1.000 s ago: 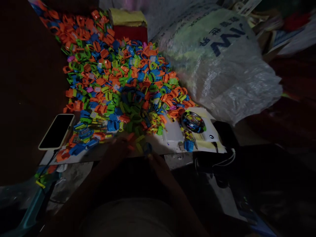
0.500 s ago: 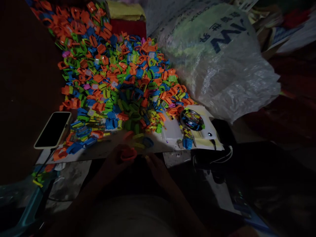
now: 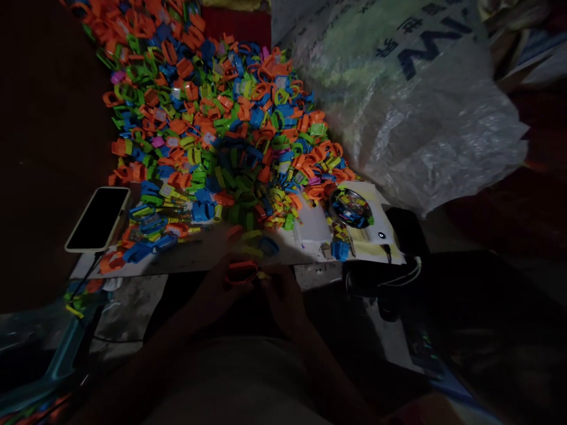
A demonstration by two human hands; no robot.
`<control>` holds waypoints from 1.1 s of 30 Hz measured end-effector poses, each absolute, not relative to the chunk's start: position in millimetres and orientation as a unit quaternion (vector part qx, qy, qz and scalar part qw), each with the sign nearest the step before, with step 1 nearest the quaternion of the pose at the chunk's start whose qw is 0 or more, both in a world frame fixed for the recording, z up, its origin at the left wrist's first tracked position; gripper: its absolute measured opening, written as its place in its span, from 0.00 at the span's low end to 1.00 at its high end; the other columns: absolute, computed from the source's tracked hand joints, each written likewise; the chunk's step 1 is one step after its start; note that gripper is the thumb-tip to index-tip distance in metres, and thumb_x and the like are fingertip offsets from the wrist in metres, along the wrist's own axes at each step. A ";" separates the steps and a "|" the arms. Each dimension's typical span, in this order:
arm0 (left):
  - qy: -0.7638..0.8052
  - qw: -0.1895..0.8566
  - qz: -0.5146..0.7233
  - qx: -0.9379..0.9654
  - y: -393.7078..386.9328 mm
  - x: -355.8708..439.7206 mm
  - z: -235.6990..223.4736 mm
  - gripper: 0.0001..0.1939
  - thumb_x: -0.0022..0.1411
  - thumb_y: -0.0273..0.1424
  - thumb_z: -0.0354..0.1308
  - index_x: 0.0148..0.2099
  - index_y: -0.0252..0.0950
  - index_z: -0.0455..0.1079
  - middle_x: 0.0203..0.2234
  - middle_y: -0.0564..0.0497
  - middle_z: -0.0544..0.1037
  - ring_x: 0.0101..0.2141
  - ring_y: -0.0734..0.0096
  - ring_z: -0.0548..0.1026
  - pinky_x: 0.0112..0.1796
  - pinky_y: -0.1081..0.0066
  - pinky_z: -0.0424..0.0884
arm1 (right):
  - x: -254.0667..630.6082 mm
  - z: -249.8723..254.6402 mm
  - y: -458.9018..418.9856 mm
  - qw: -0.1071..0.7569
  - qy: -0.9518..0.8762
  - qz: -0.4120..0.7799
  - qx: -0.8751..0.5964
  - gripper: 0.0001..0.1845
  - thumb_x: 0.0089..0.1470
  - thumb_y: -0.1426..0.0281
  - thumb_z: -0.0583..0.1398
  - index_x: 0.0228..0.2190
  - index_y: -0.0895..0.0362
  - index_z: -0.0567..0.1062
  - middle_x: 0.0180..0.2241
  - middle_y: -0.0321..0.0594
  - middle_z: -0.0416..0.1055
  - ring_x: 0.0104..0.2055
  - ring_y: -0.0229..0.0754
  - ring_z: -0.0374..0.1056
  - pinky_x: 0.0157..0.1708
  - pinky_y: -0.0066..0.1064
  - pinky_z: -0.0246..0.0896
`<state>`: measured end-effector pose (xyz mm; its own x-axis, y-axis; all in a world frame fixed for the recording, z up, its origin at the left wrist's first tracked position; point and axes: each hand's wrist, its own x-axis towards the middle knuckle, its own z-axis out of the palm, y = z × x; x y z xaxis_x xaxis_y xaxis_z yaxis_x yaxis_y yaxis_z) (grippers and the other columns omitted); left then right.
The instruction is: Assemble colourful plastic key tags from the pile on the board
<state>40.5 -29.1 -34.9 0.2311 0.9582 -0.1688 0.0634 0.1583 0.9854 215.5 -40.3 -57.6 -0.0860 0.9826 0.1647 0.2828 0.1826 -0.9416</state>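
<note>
In the dim foreground, my left hand (image 3: 218, 288) is closed around an orange plastic toy wristband (image 3: 241, 273), its loop facing up. Close beside it, my right hand (image 3: 284, 295) pinches a small yellow plastic piece (image 3: 263, 275) at the band's right side. Shadow hides whether the two parts touch. Just beyond my hands, a blue band (image 3: 268, 245) and a yellow band (image 3: 251, 251) lie on the board (image 3: 208, 251). Behind them spreads a large heap of orange, blue, green and yellow wristbands (image 3: 186, 127).
A phone (image 3: 98, 218) lies at the left on a cable. To the right are a white box (image 3: 313, 227), a round metal dish (image 3: 351, 208) of small coloured pieces, and a white device (image 3: 380, 234) with a cord. A big plastic bag (image 3: 425, 124) bulges behind.
My right hand has come closer to the orange wristband, with the yellow piece at its side. The band has shifted slightly right and turned. The whole view has tipped downward.
</note>
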 end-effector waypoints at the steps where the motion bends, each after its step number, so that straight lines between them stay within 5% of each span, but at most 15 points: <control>1: 0.490 0.585 0.382 0.521 -29.8 40.3 -35.1 0.19 0.56 0.34 0.64 0.48 0.39 0.65 0.43 0.48 0.77 0.45 0.63 0.76 0.45 0.67 0.71 | 215.1 -57.8 -40.3 0.448 -0.627 0.383 -0.509 0.06 0.57 0.68 0.57 0.39 0.53 0.70 0.35 0.36 0.74 0.36 0.38 0.70 0.36 0.28 0.65; 8: 0.516 0.596 0.363 0.498 -31.9 37.1 -47.9 0.19 0.56 0.35 0.63 0.48 0.38 0.64 0.45 0.45 0.76 0.49 0.60 0.74 0.46 0.63 0.71 | 251.1 -88.4 4.0 0.415 -0.610 0.279 -0.615 0.17 0.50 0.61 0.61 0.40 0.56 0.73 0.38 0.42 0.76 0.40 0.46 0.71 0.40 0.37 0.67; 18: 0.500 0.612 0.342 0.508 -35.3 38.8 -49.4 0.19 0.57 0.36 0.62 0.50 0.39 0.64 0.48 0.46 0.75 0.50 0.61 0.73 0.49 0.63 0.69 | 271.5 -97.3 69.5 0.329 -0.643 0.103 -0.684 0.19 0.54 0.57 0.59 0.40 0.58 0.78 0.42 0.49 0.78 0.45 0.55 0.72 0.49 0.45 0.55; 23: 0.512 0.617 0.339 0.492 -35.5 34.8 -53.2 0.20 0.58 0.37 0.62 0.50 0.39 0.64 0.49 0.44 0.75 0.51 0.60 0.73 0.49 0.63 0.70 | 267.5 -86.4 71.5 0.403 -0.586 0.243 -0.660 0.15 0.52 0.58 0.59 0.31 0.57 0.76 0.30 0.43 0.76 0.34 0.47 0.68 0.37 0.35 0.58; 28: 0.508 0.620 0.338 0.493 -36.8 33.4 -60.0 0.20 0.58 0.38 0.62 0.51 0.40 0.64 0.49 0.45 0.76 0.50 0.61 0.74 0.49 0.64 0.71 | 277.0 -67.9 63.0 0.515 -0.482 0.436 -0.559 0.15 0.50 0.58 0.60 0.23 0.54 0.64 0.21 0.30 0.59 0.24 0.35 0.54 0.26 0.28 0.50; 33: 0.500 0.634 0.327 0.492 -38.2 37.5 -60.0 0.21 0.58 0.38 0.62 0.52 0.40 0.64 0.51 0.44 0.74 0.53 0.60 0.72 0.50 0.63 0.70 | 279.7 -50.7 50.3 0.542 -0.378 0.599 -0.453 0.20 0.50 0.59 0.60 0.20 0.51 0.55 0.19 0.27 0.44 0.21 0.35 0.44 0.24 0.31 0.49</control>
<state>37.5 -38.2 -60.0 0.2865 0.9061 -0.3114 0.0763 0.3024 0.9501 279.7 50.3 -50.7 -0.0022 0.9911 -0.1331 -0.3072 -0.1273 -0.9431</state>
